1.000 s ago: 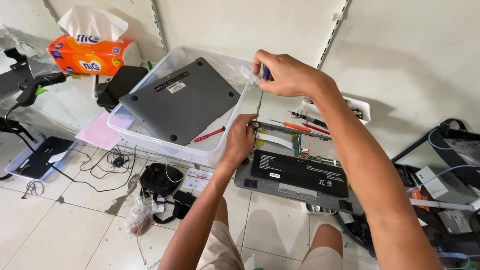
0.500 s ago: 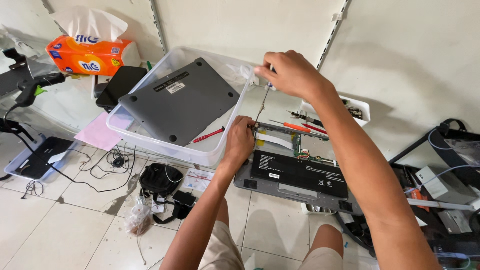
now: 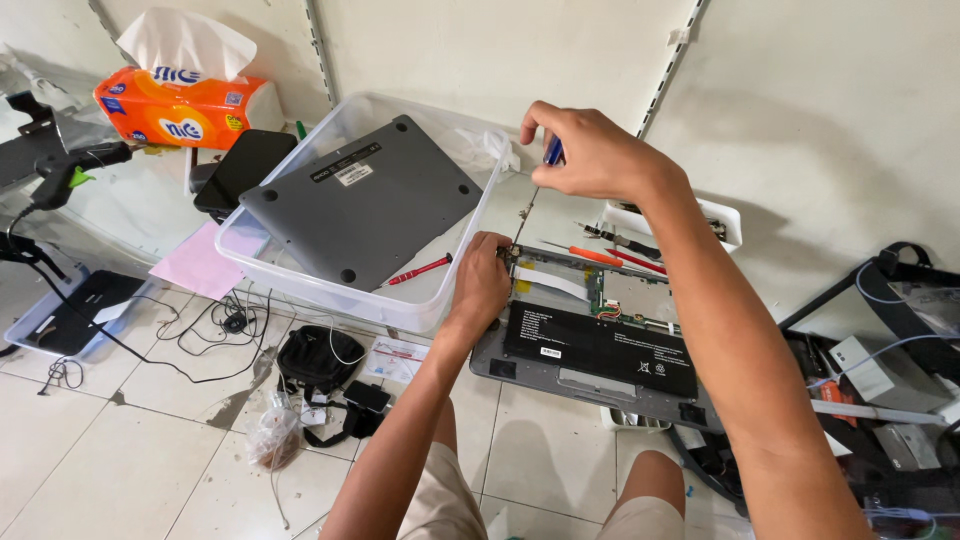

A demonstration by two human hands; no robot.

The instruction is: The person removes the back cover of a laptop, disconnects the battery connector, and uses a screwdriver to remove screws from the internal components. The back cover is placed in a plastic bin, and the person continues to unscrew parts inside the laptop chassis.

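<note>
While the opened grey laptop base (image 3: 600,360) lies on the tiled floor with its flat black battery (image 3: 600,350) showing, the person is working a screw at its upper left corner. The right hand (image 3: 590,150) is closed around the blue handle of a thin screwdriver (image 3: 532,195), fingers pinched tight at the top, and the shaft runs down to the corner near the hinge. The left hand (image 3: 482,285) rests right on that corner, fingers curled over the edge. Whether they pinch anything small there can't be told, since the knuckles hide it.

The removed grey bottom cover (image 3: 360,200) sits in the clear plastic tub (image 3: 330,290) just beside the laptop, with a small red screwdriver (image 3: 420,269) next to it. More red and orange tools (image 3: 600,255) lie at the laptop's far edge by a small white tray (image 3: 720,215).

To do this bit well (judging from the angle), the shaft should stand straight over the screw, not leaning. Press down firmly and turn slowly so the tip doesn't cam out and skate into the ribbon cable (image 3: 555,283) just beside it. The left hand steadying the chassis looks like the right idea.
</note>
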